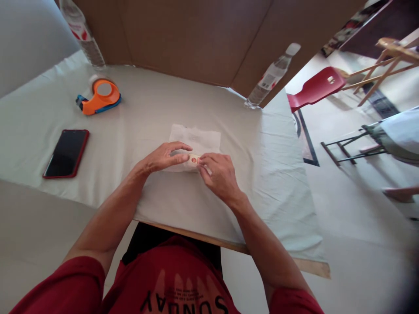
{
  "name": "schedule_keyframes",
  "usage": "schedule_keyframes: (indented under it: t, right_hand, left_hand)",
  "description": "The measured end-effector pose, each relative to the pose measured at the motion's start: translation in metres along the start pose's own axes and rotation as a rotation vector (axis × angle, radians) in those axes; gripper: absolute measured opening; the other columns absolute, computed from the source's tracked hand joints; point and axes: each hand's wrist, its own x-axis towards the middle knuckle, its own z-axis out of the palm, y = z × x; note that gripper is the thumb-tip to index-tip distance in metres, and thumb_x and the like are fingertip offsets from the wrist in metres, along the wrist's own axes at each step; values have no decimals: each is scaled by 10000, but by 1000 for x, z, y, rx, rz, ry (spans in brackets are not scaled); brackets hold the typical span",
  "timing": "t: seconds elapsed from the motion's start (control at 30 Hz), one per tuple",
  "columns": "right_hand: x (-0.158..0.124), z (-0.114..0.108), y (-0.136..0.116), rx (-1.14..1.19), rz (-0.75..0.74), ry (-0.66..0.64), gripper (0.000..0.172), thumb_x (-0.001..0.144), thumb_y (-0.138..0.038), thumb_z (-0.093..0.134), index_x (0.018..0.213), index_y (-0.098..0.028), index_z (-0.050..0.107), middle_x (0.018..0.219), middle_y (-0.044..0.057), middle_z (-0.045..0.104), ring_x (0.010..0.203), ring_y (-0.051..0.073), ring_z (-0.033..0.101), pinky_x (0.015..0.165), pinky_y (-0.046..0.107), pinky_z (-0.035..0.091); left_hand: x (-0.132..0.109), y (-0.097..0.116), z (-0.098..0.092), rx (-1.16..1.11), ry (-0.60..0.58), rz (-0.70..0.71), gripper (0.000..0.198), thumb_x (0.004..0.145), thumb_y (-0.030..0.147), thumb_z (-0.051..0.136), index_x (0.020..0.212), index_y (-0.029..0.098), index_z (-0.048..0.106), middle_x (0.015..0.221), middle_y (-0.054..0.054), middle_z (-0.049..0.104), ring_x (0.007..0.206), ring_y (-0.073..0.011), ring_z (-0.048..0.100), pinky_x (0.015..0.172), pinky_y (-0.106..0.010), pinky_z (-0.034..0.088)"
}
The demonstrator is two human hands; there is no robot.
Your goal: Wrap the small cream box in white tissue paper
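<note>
Red shirt (176, 272) reads "SUNDAY"; right hand (220, 172) pinches red-marked packet (193, 160).

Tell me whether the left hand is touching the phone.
Apart. The head view plainly shows a stretch of tablecloth between the left hand and the phone.

The tablecloth (144, 100) is matt, wrinkled cloth; the table's near edge (312, 267), bare wood. The paper sheet (198, 137) looks creased, the tape dispenser (97, 102) smooth plastic, the smartphone screen (66, 153) glossy, the bottles (270, 80) clear plastic.
</note>
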Motion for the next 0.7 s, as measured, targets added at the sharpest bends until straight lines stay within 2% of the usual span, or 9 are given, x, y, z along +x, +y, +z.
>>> schedule_keyframes:
  t: [0.1,0.2,0.37,0.5,0.7]
  right_hand:
    - [21,4,15,172,82,-11,99,892,-264,614,817,-213,655,1068,84,735,1001,253,663,876,400,438]
    - [30,13,28,403,189,-51,167,843,-339,656,735,-214,630,1038,74,736,1010,237,670,884,378,476]
    - [26,26,31,778,403,-118,265,783,-460,704,757,-211,621,794,41,739,748,180,666,686,302,492]
    - [20,28,24,844,450,-109,253,754,-441,724,730,-215,614,740,28,728,676,158,632,622,279,473]
    - [17,25,17,804,421,-143,201,753,-372,704,691,-198,624,711,8,689,659,139,593,654,278,466]
  left_hand:
    - [1,0,2,5,37,-51,569,797,606,635,1180,193,707,1240,-88,699,1167,-287,620,991,-383,479]
    - [6,-5,12,114,159,-148,429,756,480,685,1059,180,724,1096,-75,731,936,-231,654,808,-326,498]
    - [12,-13,26,37,219,-118,226,773,369,636,858,168,692,881,-39,721,793,-165,613,704,-268,457]
    - [11,-10,25,-34,192,-128,154,763,313,630,756,162,662,699,-2,647,650,-121,547,601,-234,411]
    - [8,-5,17,-59,85,-131,107,735,263,622,723,162,655,701,-5,646,652,-119,555,601,-232,418]
